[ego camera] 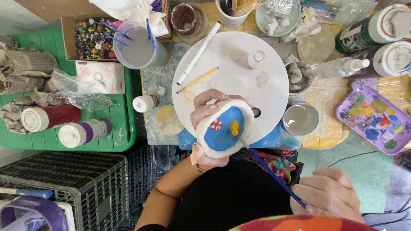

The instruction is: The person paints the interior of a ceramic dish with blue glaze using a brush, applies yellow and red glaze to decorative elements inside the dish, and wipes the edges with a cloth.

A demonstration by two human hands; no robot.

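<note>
Crowded table (329, 128): left hand (205, 124) grips bowl (224, 128); right hand (327, 192) brush (269, 169).

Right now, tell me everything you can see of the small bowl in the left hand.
The small bowl looks like white clay with a thick, uneven rim. Its inside is painted blue, with a tiny yellow duck and a red-and-white ring. The left hand cradles it, tilted toward the camera, over the white round board. The blue-handled brush, held by the right hand, touches its inside beside the duck.
</note>
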